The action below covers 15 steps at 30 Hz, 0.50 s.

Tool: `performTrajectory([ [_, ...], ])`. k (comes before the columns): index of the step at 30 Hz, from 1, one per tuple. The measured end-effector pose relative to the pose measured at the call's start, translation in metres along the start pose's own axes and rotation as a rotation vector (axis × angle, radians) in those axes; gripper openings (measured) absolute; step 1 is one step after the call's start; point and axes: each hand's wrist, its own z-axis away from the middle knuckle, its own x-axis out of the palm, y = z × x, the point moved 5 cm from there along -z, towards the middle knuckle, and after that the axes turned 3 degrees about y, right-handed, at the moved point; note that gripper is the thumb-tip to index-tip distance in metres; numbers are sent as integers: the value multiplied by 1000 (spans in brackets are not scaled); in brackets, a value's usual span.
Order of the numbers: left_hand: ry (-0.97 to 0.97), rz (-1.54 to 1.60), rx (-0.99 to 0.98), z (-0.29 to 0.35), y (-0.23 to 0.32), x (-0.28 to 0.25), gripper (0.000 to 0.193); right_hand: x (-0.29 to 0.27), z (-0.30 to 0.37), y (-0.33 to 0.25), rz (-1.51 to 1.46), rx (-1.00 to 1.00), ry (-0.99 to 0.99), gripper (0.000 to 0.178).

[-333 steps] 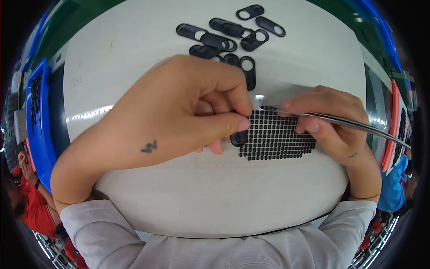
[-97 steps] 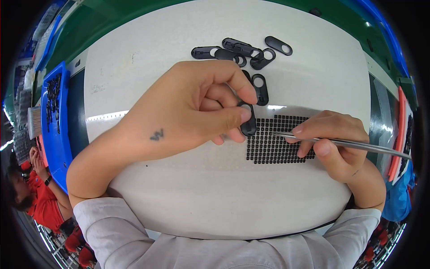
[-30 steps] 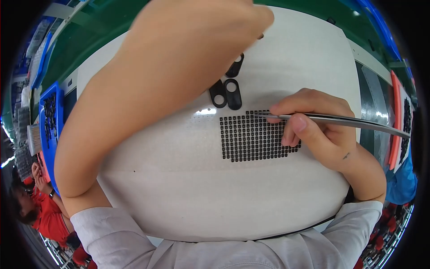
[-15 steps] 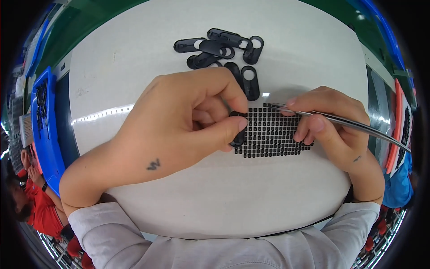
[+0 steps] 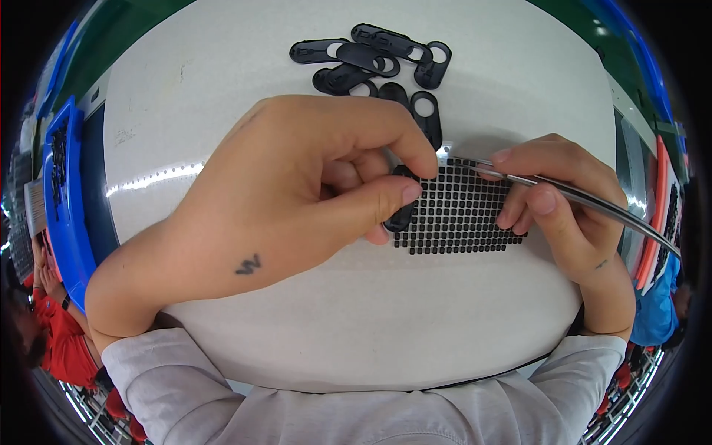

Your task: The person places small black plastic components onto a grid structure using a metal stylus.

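Left hand back at the grid with a fresh part

Left hand [image 5: 297, 200], away at the pile [image 5: 371, 63] a second ago, now pinches a black part [image 5: 401, 211] at the grid [image 5: 460, 215]'s left edge; right hand [image 5: 560, 204] grips tweezers [image 5: 586, 199] over its top.

Black oblong plastic pieces, loose pile [image 5: 374, 63] beyond the left grip: about seven
Black piece [image 5: 401, 208] in the left grip: one
Black sheet of small squares [image 5: 460, 211]: one
Metal tweezers [image 5: 586, 200], right grip: one
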Motion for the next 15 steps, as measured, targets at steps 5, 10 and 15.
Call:
performTrajectory([
  [5,-2,2,-12,1,1,1,12,0,-1,0,14,17,-22,28],
  [10,-2,23,-45,1,2,0,12,1,-2,-2,11,3,-25,27],
  [15,6,5,-86,-1,3,0,11,-3,-1,-2,-70,-110,12,29],
])
